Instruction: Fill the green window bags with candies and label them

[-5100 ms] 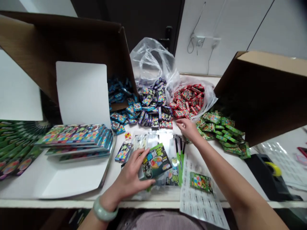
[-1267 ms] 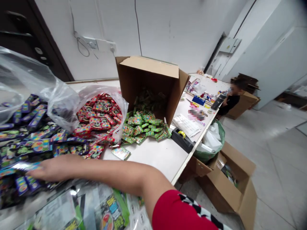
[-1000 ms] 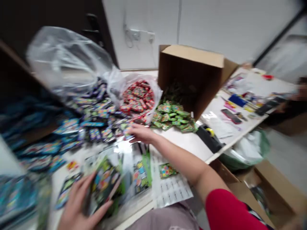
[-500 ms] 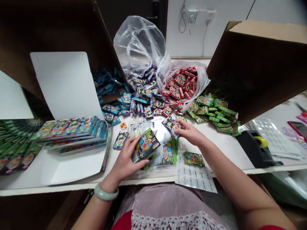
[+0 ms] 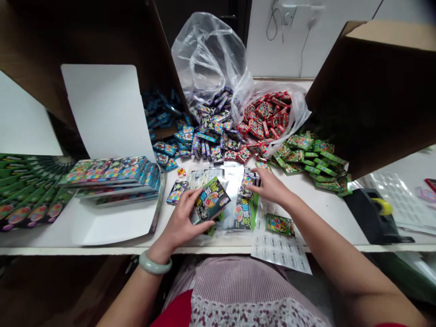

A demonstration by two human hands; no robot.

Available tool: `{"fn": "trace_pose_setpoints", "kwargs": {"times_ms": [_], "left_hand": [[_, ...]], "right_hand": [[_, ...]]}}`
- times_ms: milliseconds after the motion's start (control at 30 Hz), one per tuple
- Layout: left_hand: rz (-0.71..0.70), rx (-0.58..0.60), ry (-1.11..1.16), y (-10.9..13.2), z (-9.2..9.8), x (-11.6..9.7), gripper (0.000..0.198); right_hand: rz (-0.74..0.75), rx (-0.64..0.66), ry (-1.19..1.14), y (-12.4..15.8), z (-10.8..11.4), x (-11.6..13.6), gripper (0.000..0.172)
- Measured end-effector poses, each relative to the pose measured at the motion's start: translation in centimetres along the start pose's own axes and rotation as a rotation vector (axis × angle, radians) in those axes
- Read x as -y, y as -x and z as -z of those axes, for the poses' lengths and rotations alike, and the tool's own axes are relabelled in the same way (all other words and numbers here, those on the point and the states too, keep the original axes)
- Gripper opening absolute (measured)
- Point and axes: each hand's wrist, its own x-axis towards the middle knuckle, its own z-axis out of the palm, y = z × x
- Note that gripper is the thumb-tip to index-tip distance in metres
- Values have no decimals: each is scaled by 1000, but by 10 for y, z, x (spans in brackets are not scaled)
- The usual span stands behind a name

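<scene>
My left hand (image 5: 187, 220), with a pale green bangle at its wrist, grips a dark printed packet (image 5: 214, 200) with green edging, tilted above the table. My right hand (image 5: 272, 186) has its fingers closed on a small purple candy box (image 5: 245, 185), low over a flat printed packet (image 5: 244, 214) on the table. A small purple box (image 5: 176, 191) lies left of my left hand, near a tiny red and yellow piece (image 5: 181, 172). Below my right wrist, a green packet (image 5: 279, 225) rests on a sheet of oval stickers (image 5: 281, 252).
Piles of blue boxes (image 5: 166, 147), purple boxes (image 5: 213, 122), red boxes (image 5: 265, 116) and green boxes (image 5: 318, 159) line the back, by clear plastic bags (image 5: 211, 50). An open white display box (image 5: 112, 227) stands left. Cartons rise on both sides; a tape dispenser (image 5: 366, 218) sits right.
My right hand has lowered the small purple box onto or just above the flat packet and turned it more upright in view. My left hand keeps its packet. The whole view has shifted slightly.
</scene>
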Motion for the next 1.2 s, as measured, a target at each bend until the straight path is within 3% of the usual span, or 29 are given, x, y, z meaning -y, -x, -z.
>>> {"fn": "trace_pose_setpoints", "kwargs": {"times_ms": [67, 167, 300, 433, 567, 800, 933, 1100, 1200], "left_hand": [[-7, 9, 1, -1, 0, 1, 83], [-27, 34, 2, -4, -4, -1, 84], [-83, 47, -25, -6, -8, -6, 90], [-130, 55, -38, -8, -11, -8, 95], [-191, 113, -41, -11, -9, -11, 95], [-176, 179, 91, -9, -11, -16, 96], [-148, 119, 109, -8, -15, -17, 96], [-86, 11, 68, -2, -12, -13, 97], [-62, -10, 106, 2, -11, -7, 102]], "right_hand": [[39, 34, 81, 9, -9, 0, 71], [91, 0, 79, 16, -9, -2, 63], [211, -159, -26, 26, 23, 4, 64], [391, 90, 6, 42, 63, 24, 68], [467, 271, 72, 45, 77, 38, 68], [468, 343, 88, 33, 71, 47, 64], [451, 249, -66, 33, 60, 52, 73], [397, 16, -114, 37, 39, 55, 32], [423, 72, -148, 33, 29, 60, 37]]}}
